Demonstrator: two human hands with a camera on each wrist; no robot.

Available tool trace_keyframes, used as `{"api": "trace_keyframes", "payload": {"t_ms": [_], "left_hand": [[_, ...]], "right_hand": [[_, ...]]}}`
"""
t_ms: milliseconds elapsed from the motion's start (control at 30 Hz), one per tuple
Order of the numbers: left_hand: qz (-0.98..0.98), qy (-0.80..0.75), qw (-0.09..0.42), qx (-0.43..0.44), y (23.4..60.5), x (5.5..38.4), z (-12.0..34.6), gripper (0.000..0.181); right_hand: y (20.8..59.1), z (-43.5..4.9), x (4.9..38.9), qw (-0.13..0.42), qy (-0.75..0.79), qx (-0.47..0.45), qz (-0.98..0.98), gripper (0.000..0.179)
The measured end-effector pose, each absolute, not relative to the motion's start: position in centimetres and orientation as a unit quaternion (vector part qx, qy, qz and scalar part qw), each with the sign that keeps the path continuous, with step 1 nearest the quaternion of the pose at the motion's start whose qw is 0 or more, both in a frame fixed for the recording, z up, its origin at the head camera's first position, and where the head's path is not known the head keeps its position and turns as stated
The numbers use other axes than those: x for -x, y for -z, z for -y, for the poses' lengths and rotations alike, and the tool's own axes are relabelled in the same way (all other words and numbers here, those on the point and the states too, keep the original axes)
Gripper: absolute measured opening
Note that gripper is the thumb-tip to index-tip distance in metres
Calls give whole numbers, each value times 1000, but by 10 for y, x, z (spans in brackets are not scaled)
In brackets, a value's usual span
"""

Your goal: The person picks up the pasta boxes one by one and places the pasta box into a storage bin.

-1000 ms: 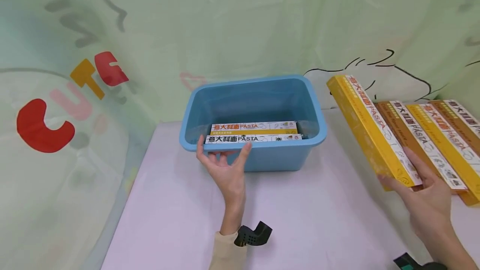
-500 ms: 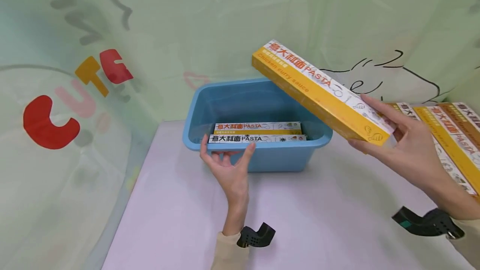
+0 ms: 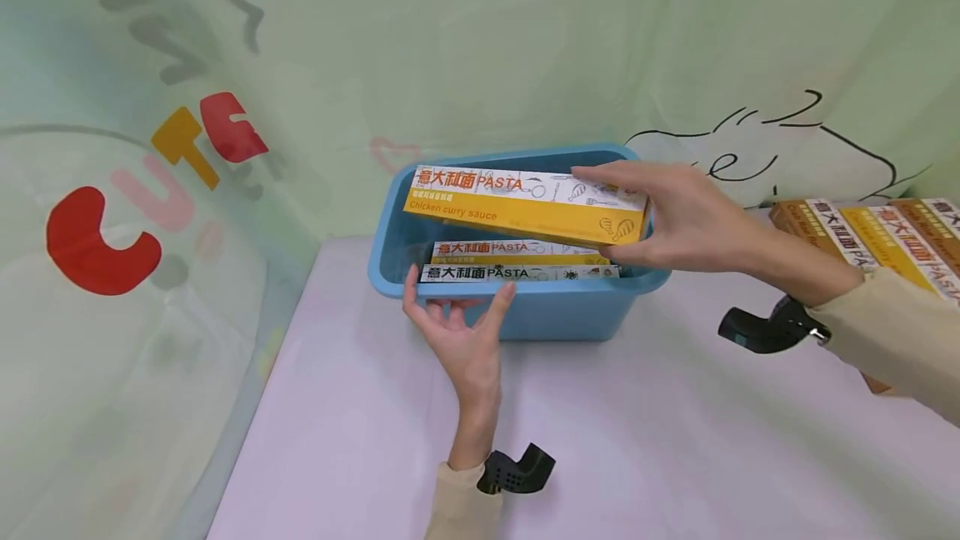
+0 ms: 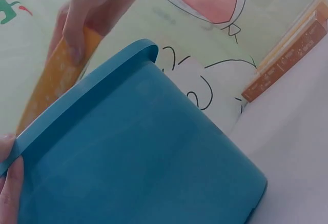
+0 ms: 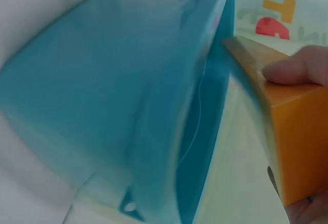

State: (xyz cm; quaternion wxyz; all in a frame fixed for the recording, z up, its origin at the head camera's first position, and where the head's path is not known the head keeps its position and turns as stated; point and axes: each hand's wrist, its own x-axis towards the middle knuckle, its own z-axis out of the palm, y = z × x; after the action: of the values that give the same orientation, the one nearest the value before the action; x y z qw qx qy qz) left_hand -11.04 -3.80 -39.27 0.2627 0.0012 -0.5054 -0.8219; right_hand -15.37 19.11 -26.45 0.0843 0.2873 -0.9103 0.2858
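Observation:
My right hand grips the right end of a yellow pasta box, labelled chicken curry sauce, and holds it over the opening of a blue plastic bin. The box lies lengthwise along the bin, its left end a little higher. In the right wrist view the thumb presses on the orange-yellow box beside the bin's rim. My left hand holds the bin's front rim, fingers curled at the edge. Inside, a yellow-and-white pasta box and a white-topped pasta box stand side by side near the front wall.
More pasta boxes, brown and yellow, lie in a row at the right, partly hidden by the right sleeve. A printed curtain hangs right behind the bin. The white table extends in front.
My right hand has carried the yellow pasta box up and left from the row to above the bin, turning it lengthwise. My left hand stays on the rim.

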Motion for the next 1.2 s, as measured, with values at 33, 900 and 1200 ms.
{"api": "trace_keyframes", "payload": {"t_ms": [33, 900, 1200], "left_hand": [[504, 823, 262, -2, 393, 111, 38, 107], [515, 815, 266, -23, 390, 111, 42, 109], [518, 808, 279, -22, 391, 114, 44, 108]], "right_hand": [[263, -188, 159, 76, -275, -296, 912, 83], [267, -167, 261, -136, -238, -325, 905, 77], [269, -165, 276, -153, -240, -333, 899, 77]]}}
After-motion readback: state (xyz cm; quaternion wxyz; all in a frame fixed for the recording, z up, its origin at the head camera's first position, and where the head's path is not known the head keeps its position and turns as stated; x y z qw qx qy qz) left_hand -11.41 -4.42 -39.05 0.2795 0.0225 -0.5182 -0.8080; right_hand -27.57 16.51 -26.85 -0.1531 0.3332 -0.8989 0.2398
